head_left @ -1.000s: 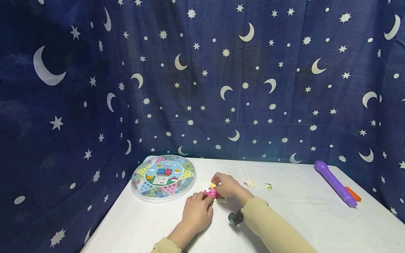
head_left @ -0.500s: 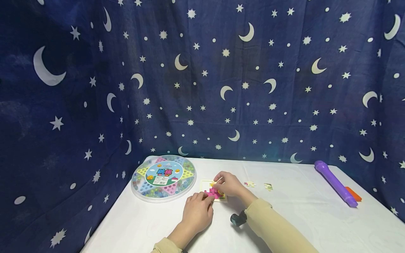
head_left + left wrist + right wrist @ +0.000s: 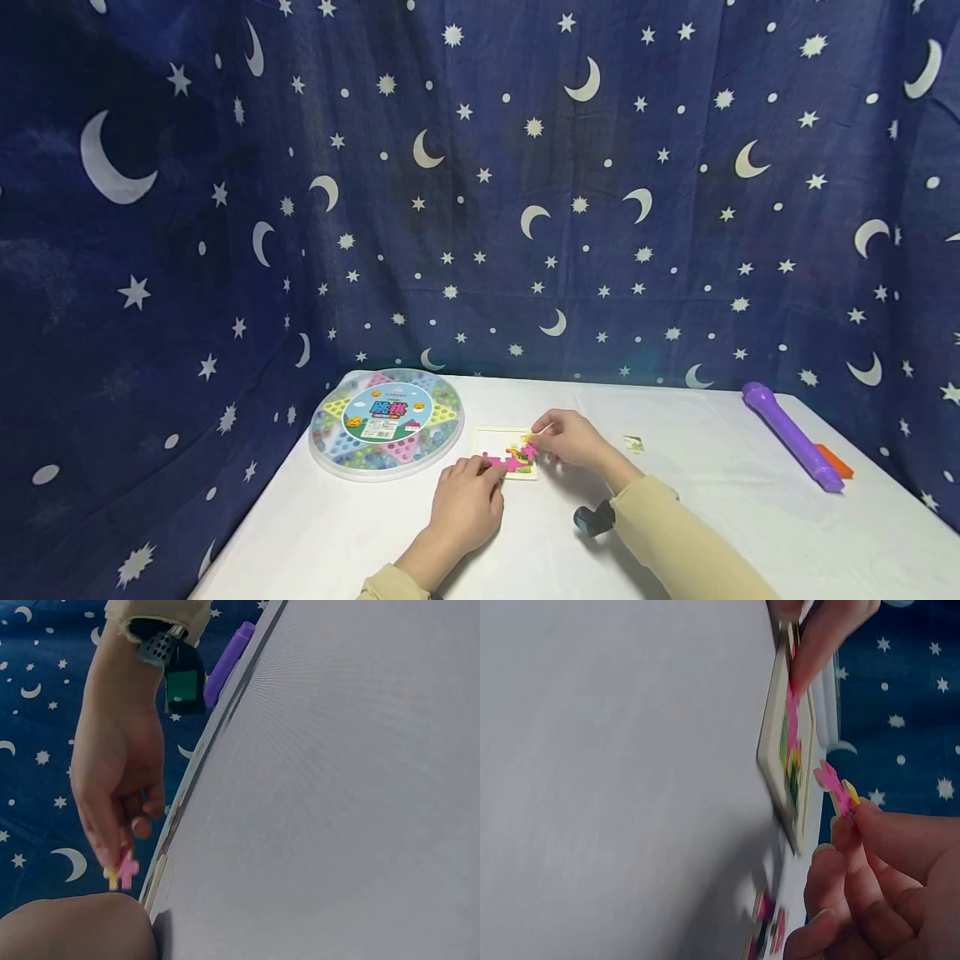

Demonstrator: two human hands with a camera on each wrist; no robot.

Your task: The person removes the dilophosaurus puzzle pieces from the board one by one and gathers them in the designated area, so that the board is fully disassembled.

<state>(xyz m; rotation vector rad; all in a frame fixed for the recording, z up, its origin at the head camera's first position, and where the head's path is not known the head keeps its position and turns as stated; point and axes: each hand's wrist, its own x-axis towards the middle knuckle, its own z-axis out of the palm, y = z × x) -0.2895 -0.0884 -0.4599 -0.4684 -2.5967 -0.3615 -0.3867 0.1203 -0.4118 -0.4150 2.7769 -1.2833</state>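
Note:
A small jigsaw puzzle in a pale frame (image 3: 495,432) lies mid-table, pink and green pieces (image 3: 517,460) along its near and right parts. My left hand (image 3: 467,500) holds the frame's near left side. In the right wrist view, a left finger presses on a pink piece. My right hand (image 3: 573,440) pinches a pink-and-yellow puzzle piece (image 3: 837,787) between thumb and fingertips, above the frame's right side. The same piece shows under the right fingertips in the left wrist view. Loose pieces (image 3: 763,926) lie on the table under the right hand.
A round Chinese checkers box (image 3: 386,425) stands left of the frame. One loose puzzle piece (image 3: 633,443) lies to the right. A purple tube with a rounded head (image 3: 791,437) and an orange block (image 3: 835,460) are at the far right. A starry curtain (image 3: 480,208) backs the white table.
My right hand has moved right, taking the pink-and-yellow piece from the puzzle's middle to its right side. It now covers a loose piece seen earlier. The left hand has stayed put.

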